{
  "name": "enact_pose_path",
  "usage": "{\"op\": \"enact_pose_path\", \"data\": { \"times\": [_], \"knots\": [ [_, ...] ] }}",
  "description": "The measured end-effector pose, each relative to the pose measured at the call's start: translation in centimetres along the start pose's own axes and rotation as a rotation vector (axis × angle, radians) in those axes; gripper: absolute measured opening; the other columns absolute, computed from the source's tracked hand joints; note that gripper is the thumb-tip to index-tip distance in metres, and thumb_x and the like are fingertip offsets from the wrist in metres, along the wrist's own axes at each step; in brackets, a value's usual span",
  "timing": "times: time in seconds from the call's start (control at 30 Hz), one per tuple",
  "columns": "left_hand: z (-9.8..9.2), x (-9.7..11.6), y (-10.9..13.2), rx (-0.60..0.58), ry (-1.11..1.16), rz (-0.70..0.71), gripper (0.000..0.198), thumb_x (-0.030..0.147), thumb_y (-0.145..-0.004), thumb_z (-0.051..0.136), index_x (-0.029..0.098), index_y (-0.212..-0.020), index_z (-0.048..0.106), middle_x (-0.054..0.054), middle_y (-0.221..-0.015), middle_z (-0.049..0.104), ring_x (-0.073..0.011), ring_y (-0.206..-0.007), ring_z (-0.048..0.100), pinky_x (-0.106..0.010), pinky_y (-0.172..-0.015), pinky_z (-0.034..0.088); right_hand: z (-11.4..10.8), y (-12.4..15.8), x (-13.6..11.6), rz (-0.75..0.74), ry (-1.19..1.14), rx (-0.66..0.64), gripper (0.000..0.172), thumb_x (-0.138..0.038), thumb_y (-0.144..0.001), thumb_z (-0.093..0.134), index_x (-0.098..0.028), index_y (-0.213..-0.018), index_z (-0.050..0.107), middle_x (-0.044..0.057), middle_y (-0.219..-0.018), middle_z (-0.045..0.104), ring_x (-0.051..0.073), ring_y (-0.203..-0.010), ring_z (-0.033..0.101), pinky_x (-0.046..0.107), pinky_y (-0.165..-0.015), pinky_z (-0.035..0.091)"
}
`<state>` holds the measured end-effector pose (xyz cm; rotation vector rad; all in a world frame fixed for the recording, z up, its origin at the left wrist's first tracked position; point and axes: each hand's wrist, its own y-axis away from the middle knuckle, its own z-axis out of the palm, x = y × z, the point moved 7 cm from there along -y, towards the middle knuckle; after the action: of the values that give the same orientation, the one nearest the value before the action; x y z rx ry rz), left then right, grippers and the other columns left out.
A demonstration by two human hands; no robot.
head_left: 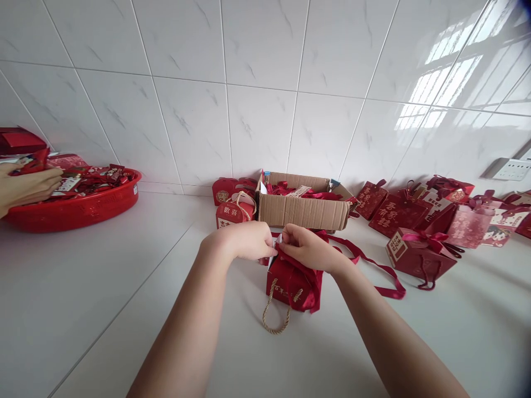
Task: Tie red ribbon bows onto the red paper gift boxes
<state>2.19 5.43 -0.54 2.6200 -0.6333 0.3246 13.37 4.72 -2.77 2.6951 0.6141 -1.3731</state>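
Note:
A red gift box (280, 279) with gold lettering stands on the white counter in front of me, its twisted gold rope handle (276, 330) hanging down the near side. My left hand (254, 241) is closed at the box's upper left edge, fingertips partly hidden. Pinched at the top of the same box is my right hand (307, 247), close beside the left. A dark red ribbon (367, 260) trails from behind the box to the right across the counter. What exactly lies between the fingertips is hard to see.
Behind stands a cardboard box (302, 213) of red ribbons, with a red handled box (236, 211) to its left. Several finished-looking red gift boxes (421, 254) line the right. At far left, another person's hand (31, 188) reaches over a red plastic basket (83, 213) of red packets.

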Motion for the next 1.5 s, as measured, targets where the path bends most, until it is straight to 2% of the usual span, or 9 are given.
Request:
{"op": "enact_pose_path", "data": {
  "times": [0.2, 0.5, 0.73, 0.9, 1.03, 1.13, 1.27, 1.4, 1.5],
  "knots": [
    [0.0, 0.0, 0.2, 0.0, -0.001, -0.012, 0.024, 0.041, -0.071, 0.051, 0.022, -0.06, 0.06, 0.001, -0.054, 0.04, -0.0118, -0.045, 0.031, -0.028, -0.046, 0.023, 0.0, -0.2, 0.3, -0.002, -0.029, 0.047, 0.015, -0.025, -0.078, 0.051, -0.021, -0.071, 0.038, -0.006, -0.065, 0.042, 0.009, -0.057, 0.035, 0.021, -0.05, 0.03],
    [0.1, -0.4, 0.2, -0.033, -0.006, 0.05, 0.026, 0.043, -0.072, 0.049, 0.023, -0.068, 0.065, -0.001, -0.069, 0.062, -0.0142, -0.053, 0.047, -0.027, -0.048, 0.029, 0.0, -0.3, 0.2, -0.045, -0.007, 0.033, 0.014, -0.023, -0.079, 0.049, -0.021, -0.072, 0.037, -0.006, -0.065, 0.04, 0.01, -0.058, 0.034, 0.022, -0.052, 0.03],
    [-1.4, -2.1, -0.3, 0.163, 0.067, -0.012, 0.042, 0.045, -0.075, 0.049, 0.029, -0.113, 0.057, -0.003, -0.109, 0.065, -0.0197, -0.084, 0.06, -0.025, -0.06, 0.041, 0.2, -0.4, 0.5, -0.068, -0.024, 0.023, 0.011, -0.022, -0.078, 0.048, -0.021, -0.073, 0.038, -0.005, -0.066, 0.042, 0.01, -0.06, 0.036, 0.022, -0.054, 0.031],
    [-0.8, -0.4, -0.8, 0.126, 0.035, 0.074, 0.02, 0.036, -0.074, 0.047, 0.023, -0.079, 0.06, -0.003, -0.085, 0.065, -0.0173, -0.068, 0.056, -0.026, -0.054, 0.036, 0.1, -0.5, 0.3, -0.102, 0.005, 0.059, 0.012, -0.025, -0.08, 0.048, -0.021, -0.073, 0.038, -0.004, -0.069, 0.046, 0.011, -0.062, 0.039, 0.024, -0.055, 0.033],
    [-1.2, -0.4, -0.9, 0.186, 0.052, 0.08, 0.01, 0.029, -0.069, 0.05, 0.021, -0.069, 0.056, -0.001, -0.072, 0.061, -0.0146, -0.057, 0.049, -0.027, -0.05, 0.032, -0.2, -0.4, 0.0, -0.1, 0.018, 0.083, 0.009, -0.028, -0.081, 0.048, -0.022, -0.078, 0.043, -0.003, -0.071, 0.052, 0.011, -0.062, 0.045, 0.025, -0.057, 0.037],
    [-2.5, -0.7, -0.2, 0.326, 0.175, 0.084, 0.01, 0.029, -0.07, 0.049, 0.021, -0.068, 0.054, -0.001, -0.069, 0.059, -0.0143, -0.056, 0.05, -0.026, -0.049, 0.033, -1.7, 0.0, -0.2, -0.079, 0.087, 0.164, 0.009, -0.03, -0.082, 0.05, -0.022, -0.083, 0.047, 0.0, -0.082, 0.059, 0.013, -0.07, 0.053, 0.028, -0.064, 0.042],
    [-5.5, -1.1, 2.0, 0.679, 0.571, 0.192, 0.013, 0.032, -0.076, 0.047, 0.02, -0.074, 0.051, -0.002, -0.077, 0.061, -0.0149, -0.065, 0.059, -0.026, -0.056, 0.044, -4.5, 1.5, -0.4, 0.015, 0.265, 0.231, 0.01, -0.029, -0.083, 0.049, -0.023, -0.092, 0.051, 0.003, -0.091, 0.063, 0.017, -0.076, 0.058, 0.03, -0.065, 0.043],
    [-8.0, -2.4, 5.6, 1.114, 1.059, 0.363, 0.01, 0.032, -0.079, 0.046, 0.023, -0.08, 0.044, 0.001, -0.066, 0.053, -0.0128, -0.056, 0.055, -0.026, -0.052, 0.044, -5.8, 3.4, 0.2, 0.128, 0.435, 0.098, 0.012, -0.026, -0.08, 0.052, -0.025, -0.09, 0.057, 0.004, -0.088, 0.065, 0.018, -0.071, 0.058, 0.03, -0.058, 0.042],
    [-8.5, -3.1, 7.3, 1.252, 1.278, 0.466, 0.008, 0.029, -0.079, 0.047, 0.024, -0.079, 0.041, 0.001, -0.069, 0.056, -0.0155, -0.069, 0.061, -0.027, -0.06, 0.048, -5.7, 4.0, 1.0, 0.159, 0.477, -0.009, 0.016, -0.027, -0.076, 0.057, -0.027, -0.092, 0.062, 0.005, -0.09, 0.065, 0.021, -0.074, 0.059, 0.03, -0.059, 0.043]
  ]
}}
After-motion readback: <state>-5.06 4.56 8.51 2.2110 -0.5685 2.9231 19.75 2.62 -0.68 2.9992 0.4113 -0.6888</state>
